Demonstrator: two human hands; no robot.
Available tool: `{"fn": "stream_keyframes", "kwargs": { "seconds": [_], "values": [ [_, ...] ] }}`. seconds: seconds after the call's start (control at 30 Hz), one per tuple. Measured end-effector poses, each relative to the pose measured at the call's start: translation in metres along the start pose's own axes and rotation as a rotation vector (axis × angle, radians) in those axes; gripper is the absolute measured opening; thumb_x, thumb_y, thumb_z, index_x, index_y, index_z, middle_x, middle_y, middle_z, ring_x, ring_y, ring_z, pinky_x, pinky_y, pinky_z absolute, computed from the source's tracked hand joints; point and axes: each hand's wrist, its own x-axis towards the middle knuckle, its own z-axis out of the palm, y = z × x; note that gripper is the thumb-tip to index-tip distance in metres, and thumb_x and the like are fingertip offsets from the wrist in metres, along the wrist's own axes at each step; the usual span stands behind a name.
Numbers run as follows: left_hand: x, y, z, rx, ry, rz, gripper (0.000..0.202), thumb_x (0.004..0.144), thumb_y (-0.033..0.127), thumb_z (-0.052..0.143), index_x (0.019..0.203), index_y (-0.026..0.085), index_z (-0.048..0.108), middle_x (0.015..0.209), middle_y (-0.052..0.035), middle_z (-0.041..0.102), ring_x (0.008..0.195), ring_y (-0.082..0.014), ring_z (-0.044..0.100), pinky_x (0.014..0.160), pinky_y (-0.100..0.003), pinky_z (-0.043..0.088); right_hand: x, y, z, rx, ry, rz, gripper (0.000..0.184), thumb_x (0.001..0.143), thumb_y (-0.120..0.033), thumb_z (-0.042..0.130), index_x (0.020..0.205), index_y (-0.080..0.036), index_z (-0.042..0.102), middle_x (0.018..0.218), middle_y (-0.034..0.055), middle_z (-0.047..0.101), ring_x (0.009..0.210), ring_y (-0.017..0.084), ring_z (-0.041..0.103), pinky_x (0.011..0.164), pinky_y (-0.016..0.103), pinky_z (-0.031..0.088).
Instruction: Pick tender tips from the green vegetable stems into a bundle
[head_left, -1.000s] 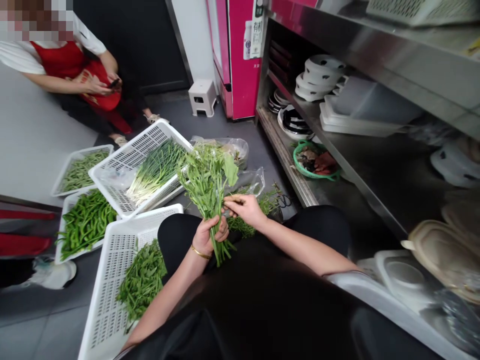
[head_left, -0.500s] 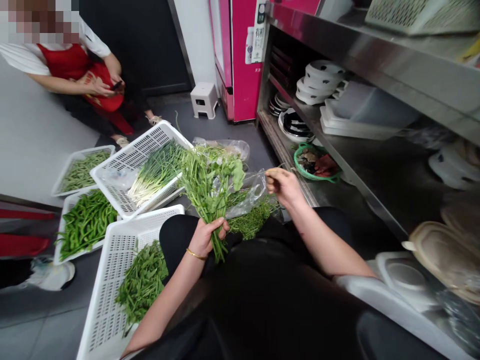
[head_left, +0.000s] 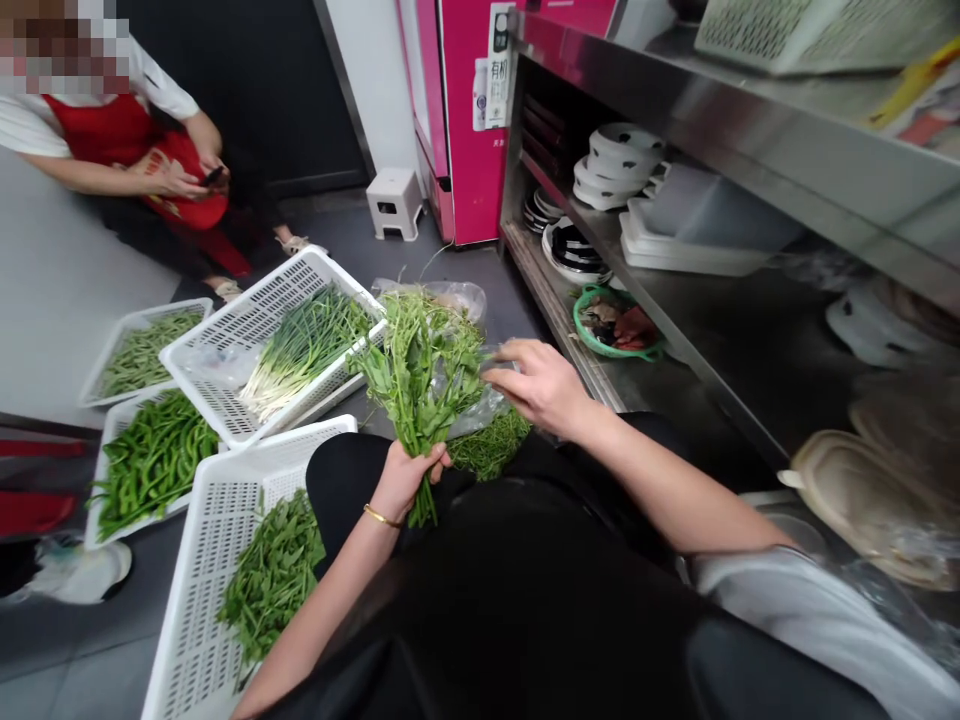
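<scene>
My left hand (head_left: 410, 478) is wrapped round the stems of a bunch of leafy greens (head_left: 424, 365), held upright above my lap with the leaves spreading at the top. Just right of those leaves is my right hand (head_left: 541, 388), fingers stretched out and apart, with nothing visible in them. Whether its fingertips touch the leaves I cannot tell. Below, a heap of thin green stems (head_left: 491, 445) lies by a clear plastic bag (head_left: 480, 410). More leafy greens (head_left: 274, 580) lie in the white basket (head_left: 180, 600) at my left.
A white crate (head_left: 217, 420) holds scallions (head_left: 300, 350). Beside it stand baskets of green peppers (head_left: 150, 460) and green beans (head_left: 150, 345). A seated person (head_left: 150, 170) holds a phone. Steel shelving (head_left: 697, 370) with dishes runs along the right, a green basket (head_left: 615, 345) on its lower level.
My right hand has moved left towards the bunch, and its fingers have gone from a pinch to stretched apart. The left hand keeps its hold. The whole view has shifted slightly.
</scene>
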Motion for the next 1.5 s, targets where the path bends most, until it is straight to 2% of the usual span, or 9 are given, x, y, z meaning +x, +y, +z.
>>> {"fn": "stream_keyframes", "kwargs": {
  "seconds": [0.13, 0.27, 0.4, 0.53, 0.7, 0.87, 1.07, 1.27, 1.5],
  "values": [
    [-0.007, 0.003, 0.007, 0.002, -0.038, -0.018, 0.027, 0.072, 0.031, 0.066, 0.056, 0.010, 0.063, 0.038, -0.0004, 0.049, 0.035, -0.0072, 0.042, 0.039, -0.020, 0.029, 0.040, 0.002, 0.005, -0.183, 0.060, -0.267, 0.023, 0.088, -0.020, 0.044, 0.100, -0.023, 0.064, 0.112, 0.0081, 0.056, 0.121, 0.024, 0.035, 0.101, 0.046, 0.025],
    [-0.010, 0.004, 0.006, -0.071, -0.045, -0.077, 0.026, 0.072, 0.032, 0.066, 0.060, 0.009, 0.065, 0.040, -0.0010, 0.051, 0.038, -0.0082, 0.044, 0.040, -0.020, 0.031, 0.039, 0.006, 0.018, -0.229, 0.051, -0.317, 0.019, 0.086, -0.023, 0.046, 0.085, -0.018, 0.065, 0.094, 0.0071, 0.059, 0.111, 0.023, 0.042, 0.102, 0.046, 0.024],
    [-0.007, 0.003, 0.005, -0.121, 0.015, -0.068, 0.024, 0.071, 0.030, 0.066, 0.060, 0.009, 0.064, 0.043, -0.0003, 0.051, 0.038, -0.0069, 0.042, 0.040, -0.019, 0.030, 0.030, 0.002, 0.030, -0.078, 0.178, -0.118, 0.014, 0.081, -0.021, 0.050, 0.077, -0.016, 0.063, 0.086, 0.0067, 0.060, 0.096, 0.021, 0.050, 0.099, 0.044, 0.029],
    [-0.003, 0.000, 0.007, -0.112, 0.045, -0.039, 0.024, 0.073, 0.028, 0.065, 0.058, 0.009, 0.063, 0.041, 0.0010, 0.048, 0.038, -0.0059, 0.039, 0.039, -0.019, 0.028, 0.031, 0.018, 0.030, 0.449, 0.485, 0.340, 0.010, 0.076, -0.020, 0.053, 0.071, -0.016, 0.060, 0.076, 0.0043, 0.060, 0.079, 0.016, 0.056, 0.081, 0.035, 0.044],
    [-0.001, -0.004, 0.002, -0.106, 0.061, -0.031, 0.023, 0.072, 0.028, 0.066, 0.061, 0.009, 0.065, 0.041, 0.0005, 0.049, 0.038, -0.0066, 0.041, 0.040, -0.019, 0.031, 0.002, 0.063, -0.021, 1.221, 0.690, 0.691, 0.015, 0.072, -0.030, 0.062, 0.080, -0.018, 0.058, 0.065, -0.0025, 0.057, 0.054, 0.010, 0.055, 0.057, 0.027, 0.049],
    [0.005, -0.010, -0.016, -0.117, 0.114, -0.064, 0.022, 0.070, 0.028, 0.067, 0.060, 0.008, 0.065, 0.040, -0.0003, 0.050, 0.037, -0.0069, 0.043, 0.038, -0.019, 0.031, -0.056, 0.093, -0.069, 1.202, 1.016, 0.546, 0.008, 0.072, -0.024, 0.062, 0.077, -0.021, 0.057, 0.057, -0.0052, 0.049, 0.045, 0.005, 0.047, 0.044, 0.017, 0.040],
    [0.007, -0.008, -0.027, -0.229, 0.019, -0.113, 0.019, 0.069, 0.025, 0.068, 0.068, 0.007, 0.068, 0.052, -0.0039, 0.058, 0.043, -0.0085, 0.049, 0.041, -0.020, 0.038, -0.060, 0.055, -0.014, 0.583, -0.052, 0.489, 0.015, 0.068, -0.030, 0.067, 0.066, -0.017, 0.060, 0.053, -0.0001, 0.055, 0.049, 0.011, 0.053, 0.051, 0.024, 0.042],
    [0.007, -0.005, 0.001, -0.337, -0.052, -0.099, 0.018, 0.068, 0.023, 0.070, 0.076, 0.009, 0.064, 0.067, -0.0042, 0.062, 0.048, -0.0079, 0.050, 0.044, -0.021, 0.041, 0.006, -0.010, 0.039, 0.707, -0.229, 0.475, 0.034, 0.071, -0.049, 0.061, 0.080, -0.016, 0.065, 0.076, 0.0026, 0.065, 0.071, 0.015, 0.058, 0.068, 0.027, 0.043],
    [0.002, -0.006, 0.009, -0.088, -0.012, -0.042, 0.042, 0.058, 0.021, 0.077, 0.093, 0.013, 0.056, 0.062, 0.0023, 0.058, 0.050, -0.0107, 0.054, 0.051, -0.025, 0.044, 0.033, -0.045, 0.094, 1.659, -0.049, 0.852, 0.031, 0.064, -0.043, 0.066, 0.072, -0.016, 0.053, 0.055, -0.0031, 0.055, 0.044, 0.009, 0.048, 0.042, 0.021, 0.041]
  ]
}}
